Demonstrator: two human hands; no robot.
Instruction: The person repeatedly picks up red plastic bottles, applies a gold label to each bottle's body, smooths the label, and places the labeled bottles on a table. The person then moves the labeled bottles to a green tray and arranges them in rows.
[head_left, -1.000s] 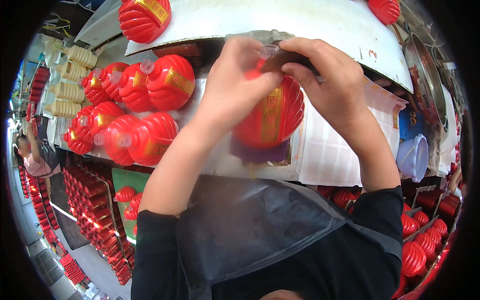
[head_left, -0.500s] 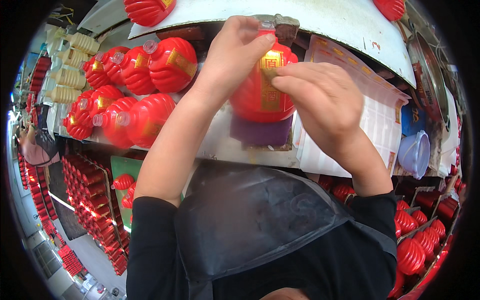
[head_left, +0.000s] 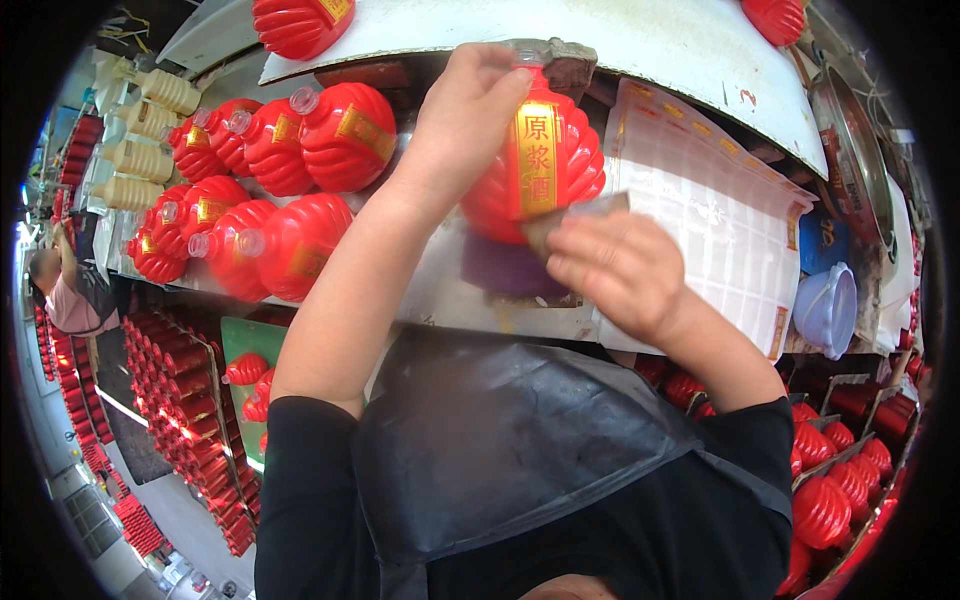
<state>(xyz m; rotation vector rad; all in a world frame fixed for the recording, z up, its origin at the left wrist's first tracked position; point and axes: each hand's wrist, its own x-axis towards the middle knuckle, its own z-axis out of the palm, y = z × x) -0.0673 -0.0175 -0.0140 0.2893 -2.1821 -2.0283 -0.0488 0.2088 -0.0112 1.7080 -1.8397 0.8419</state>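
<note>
A ribbed red bottle (head_left: pixel 584 150) with a clear neck stands in front of me on the bench, a gold label (head_left: pixel 538 150) down its front. My left hand (head_left: pixel 470 112) is closed round the bottle's neck and shoulder from the left. In my right hand (head_left: pixel 625 268) is a flat greyish-brown piece (head_left: pixel 540 230), blurred by motion, held against or just in front of the label's lower end. I cannot make out whether it is a cloth or a scraper. Below the bottle lies a dark purple pad (head_left: pixel 515 268).
Several red bottles (head_left: pixel 345 135) lie to the left, pale bottles (head_left: pixel 155 155) beyond them. White label sheets (head_left: pixel 700 260) spread on the right beside a lilac bucket (head_left: pixel 828 308). A white board (head_left: pixel 650 50) crosses the far side. Another person (head_left: pixel 75 300) is at far left.
My right hand has moved down from the label's middle to its lower end, bringing the flat piece into view. The left hand keeps its grip on the bottle.
</note>
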